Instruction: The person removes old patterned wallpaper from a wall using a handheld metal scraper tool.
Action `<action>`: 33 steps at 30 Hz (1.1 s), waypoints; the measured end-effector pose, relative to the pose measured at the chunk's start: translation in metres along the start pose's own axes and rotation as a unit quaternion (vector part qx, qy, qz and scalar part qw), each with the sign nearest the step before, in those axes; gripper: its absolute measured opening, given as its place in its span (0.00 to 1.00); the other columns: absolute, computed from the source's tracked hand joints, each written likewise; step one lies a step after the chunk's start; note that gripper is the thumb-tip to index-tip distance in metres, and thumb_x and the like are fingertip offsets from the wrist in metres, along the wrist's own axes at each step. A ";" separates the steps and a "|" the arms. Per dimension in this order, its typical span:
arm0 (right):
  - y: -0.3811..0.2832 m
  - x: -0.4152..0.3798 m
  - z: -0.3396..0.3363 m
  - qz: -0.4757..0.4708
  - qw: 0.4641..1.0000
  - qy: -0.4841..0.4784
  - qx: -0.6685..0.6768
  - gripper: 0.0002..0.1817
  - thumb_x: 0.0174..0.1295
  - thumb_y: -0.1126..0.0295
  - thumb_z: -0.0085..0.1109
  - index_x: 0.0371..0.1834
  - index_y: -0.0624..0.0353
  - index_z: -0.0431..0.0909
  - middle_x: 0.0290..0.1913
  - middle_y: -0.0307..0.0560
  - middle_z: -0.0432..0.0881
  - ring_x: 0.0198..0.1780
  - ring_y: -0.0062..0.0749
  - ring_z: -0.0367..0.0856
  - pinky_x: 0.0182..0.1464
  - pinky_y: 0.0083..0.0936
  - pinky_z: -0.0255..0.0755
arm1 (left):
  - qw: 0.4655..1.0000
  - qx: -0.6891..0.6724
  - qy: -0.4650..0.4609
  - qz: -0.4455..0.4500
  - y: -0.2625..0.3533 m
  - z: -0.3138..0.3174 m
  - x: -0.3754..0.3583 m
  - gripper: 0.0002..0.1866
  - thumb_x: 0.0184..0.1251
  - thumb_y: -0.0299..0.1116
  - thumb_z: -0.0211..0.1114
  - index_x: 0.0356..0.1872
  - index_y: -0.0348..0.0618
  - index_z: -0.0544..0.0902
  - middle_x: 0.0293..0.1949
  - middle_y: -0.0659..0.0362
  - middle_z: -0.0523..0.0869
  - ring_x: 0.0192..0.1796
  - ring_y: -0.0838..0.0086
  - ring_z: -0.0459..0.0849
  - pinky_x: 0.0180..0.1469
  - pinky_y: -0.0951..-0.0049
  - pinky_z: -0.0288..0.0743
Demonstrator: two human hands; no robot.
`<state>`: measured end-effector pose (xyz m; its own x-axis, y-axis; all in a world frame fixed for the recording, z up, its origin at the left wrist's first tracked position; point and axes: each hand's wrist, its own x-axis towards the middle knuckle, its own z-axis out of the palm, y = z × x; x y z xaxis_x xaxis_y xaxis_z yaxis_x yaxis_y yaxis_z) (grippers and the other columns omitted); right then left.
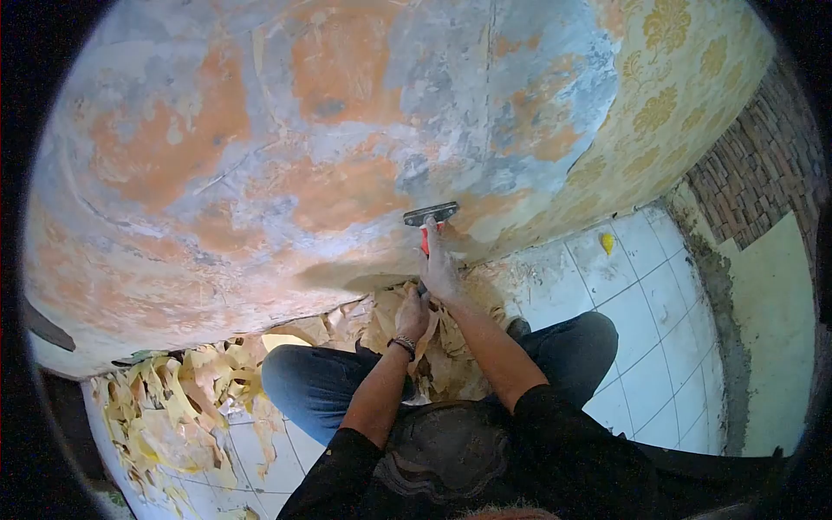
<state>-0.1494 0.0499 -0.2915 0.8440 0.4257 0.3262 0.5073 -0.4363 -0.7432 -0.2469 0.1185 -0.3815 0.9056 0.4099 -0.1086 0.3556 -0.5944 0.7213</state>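
Note:
A wide-bladed scraper (431, 214) with a red and black handle lies with its blade against the lower part of the patchy wall (347, 191). My right hand (440, 273) is wrapped round the handle just below the blade, its thumb stretched up along it. Lower down, my left hand (412, 314) closes on the dark end of the same handle. Bare plaster shows around the blade in grey, white and orange patches. Patterned yellow wallpaper (663, 95) still covers the wall to the right.
Torn wallpaper strips (186, 390) are heaped on the floor at left, with more scraps between my bent knees. White floor tiles (637, 316) stretch to the right, where a yellow scrap (607, 243) lies. Beyond stands a side wall with brick-like cladding (754, 165).

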 end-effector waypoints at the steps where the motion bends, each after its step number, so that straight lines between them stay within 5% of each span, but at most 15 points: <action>1: 0.000 0.004 0.001 -0.027 0.999 0.025 0.012 0.38 0.67 0.69 0.55 0.77 0.59 0.46 0.67 0.68 0.66 0.62 0.68 0.69 0.60 0.49 0.67 | 1.000 0.002 -0.001 0.000 0.007 -0.006 0.004 0.17 0.74 0.45 0.50 0.47 0.42 0.71 0.44 0.41 0.83 0.47 0.42 0.81 0.46 0.45 0.71; 6: -0.013 0.023 -0.016 0.028 0.999 -0.014 0.022 0.37 0.67 0.70 0.54 0.76 0.60 0.48 0.67 0.67 0.66 0.63 0.67 0.69 0.61 0.47 0.66 | 0.998 0.015 0.025 0.054 0.035 -0.027 0.014 0.16 0.74 0.43 0.51 0.51 0.42 0.71 0.41 0.41 0.84 0.43 0.44 0.81 0.42 0.46 0.72; 9: -0.003 0.016 -0.013 -0.048 0.997 0.036 0.045 0.35 0.67 0.71 0.53 0.76 0.60 0.50 0.65 0.67 0.69 0.61 0.67 0.71 0.59 0.47 0.68 | 0.986 -0.023 0.077 0.149 0.028 -0.005 0.000 0.15 0.74 0.41 0.50 0.52 0.44 0.71 0.39 0.41 0.84 0.40 0.43 0.81 0.39 0.47 0.73; 11: 0.005 0.011 -0.007 -0.141 0.984 0.101 0.042 0.35 0.66 0.72 0.54 0.75 0.60 0.52 0.61 0.68 0.73 0.56 0.66 0.75 0.56 0.47 0.70 | 0.991 -0.024 0.060 0.118 0.029 0.001 -0.008 0.14 0.73 0.40 0.50 0.53 0.44 0.71 0.38 0.41 0.84 0.39 0.43 0.81 0.38 0.47 0.73; 14: -0.013 0.010 -0.017 -0.083 0.991 0.095 0.038 0.35 0.67 0.72 0.53 0.77 0.52 0.52 0.56 0.64 0.78 0.55 0.60 0.78 0.55 0.43 0.72 | 0.996 -0.021 0.017 0.084 0.029 0.000 -0.005 0.15 0.73 0.39 0.51 0.55 0.45 0.71 0.37 0.41 0.84 0.38 0.42 0.81 0.37 0.47 0.73; 20: 0.005 0.009 -0.010 -0.039 0.994 0.035 0.095 0.35 0.67 0.69 0.54 0.76 0.52 0.52 0.55 0.67 0.78 0.55 0.63 0.78 0.54 0.44 0.73 | 0.995 -0.074 -0.013 0.060 0.023 0.007 -0.011 0.17 0.73 0.38 0.50 0.58 0.45 0.70 0.38 0.39 0.83 0.39 0.42 0.81 0.38 0.45 0.71; 23: 0.030 0.012 0.011 -0.132 0.980 0.111 0.102 0.34 0.63 0.77 0.55 0.74 0.60 0.56 0.52 0.68 0.79 0.50 0.62 0.80 0.52 0.43 0.73 | 0.994 -0.016 0.023 0.104 0.017 0.011 0.009 0.17 0.72 0.38 0.51 0.57 0.45 0.70 0.38 0.39 0.83 0.39 0.41 0.81 0.38 0.45 0.72; 29: 0.006 0.023 -0.017 -0.096 0.988 0.085 0.089 0.35 0.65 0.70 0.57 0.75 0.48 0.56 0.60 0.68 0.73 0.57 0.65 0.75 0.53 0.46 0.73 | 0.999 0.031 -0.006 0.029 0.036 0.012 0.005 0.17 0.69 0.35 0.53 0.57 0.45 0.71 0.39 0.40 0.83 0.41 0.41 0.80 0.40 0.46 0.72; 33: 0.020 0.027 -0.002 -0.144 0.973 0.137 0.119 0.35 0.64 0.71 0.58 0.75 0.48 0.57 0.59 0.68 0.74 0.56 0.64 0.76 0.53 0.45 0.73 | 0.993 0.012 0.041 0.106 0.030 0.015 0.009 0.15 0.66 0.30 0.55 0.53 0.43 0.73 0.38 0.40 0.83 0.40 0.43 0.81 0.40 0.47 0.73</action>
<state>-0.1165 0.0508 -0.2961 0.7047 0.2622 0.6593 0.7018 -0.1210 -0.7020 -0.2250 0.0943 -0.3713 0.9396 0.3273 0.1004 0.1649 -0.6897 0.7051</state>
